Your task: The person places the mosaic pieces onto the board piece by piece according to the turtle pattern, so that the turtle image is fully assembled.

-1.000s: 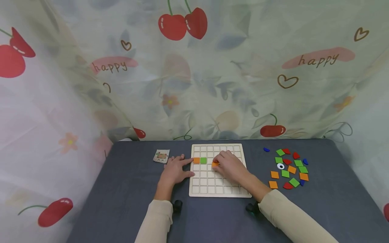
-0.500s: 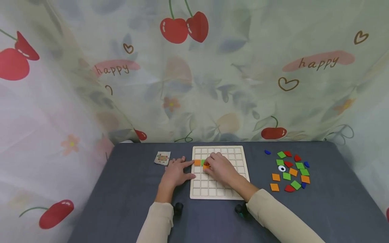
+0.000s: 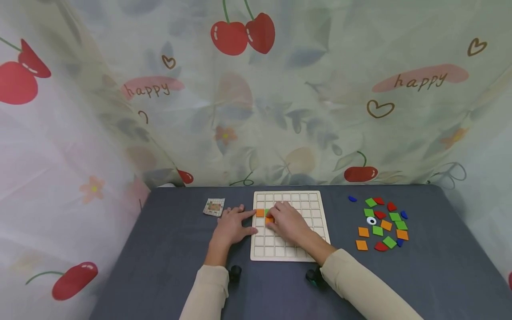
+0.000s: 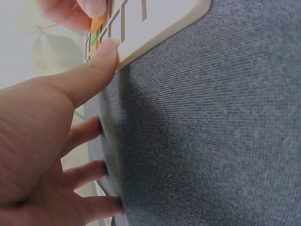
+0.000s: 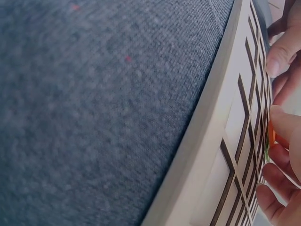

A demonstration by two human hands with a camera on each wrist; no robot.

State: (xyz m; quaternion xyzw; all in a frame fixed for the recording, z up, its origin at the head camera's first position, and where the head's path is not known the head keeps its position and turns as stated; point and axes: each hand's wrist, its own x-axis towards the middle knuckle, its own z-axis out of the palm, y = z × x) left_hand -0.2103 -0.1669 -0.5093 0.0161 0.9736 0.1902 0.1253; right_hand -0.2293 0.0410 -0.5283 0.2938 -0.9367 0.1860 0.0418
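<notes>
A pale wooden grid board (image 3: 288, 253) lies on the dark table. My left hand (image 3: 230, 226) spreads its fingers at the board's left edge, the thumb and index fingertip touching it. In the left wrist view the left thumb (image 4: 89, 75) rests on the rim. An orange square tile (image 3: 260, 213) sits in the leftmost column, beside a green tile (image 3: 267, 212) partly covered by fingers. With its fingertips my right hand (image 3: 291, 223) pinches another orange tile (image 3: 269, 220), just below the green one. The right wrist view shows that tile edge-on between thumb and fingers.
Right of the board lie loose pieces: several green squares (image 3: 378, 230), orange squares (image 3: 362, 245), red pieces (image 3: 381, 246) and blue pieces (image 3: 352, 198), plus a white ring-shaped piece (image 3: 371, 220). A small patterned card (image 3: 214, 207) lies left of the board. A printed curtain (image 3: 296, 102) hangs behind the table.
My right hand has carried the orange tile leftward across the board to just below the green tile, partly covering the green one. The left hand has stayed at the board's edge.
</notes>
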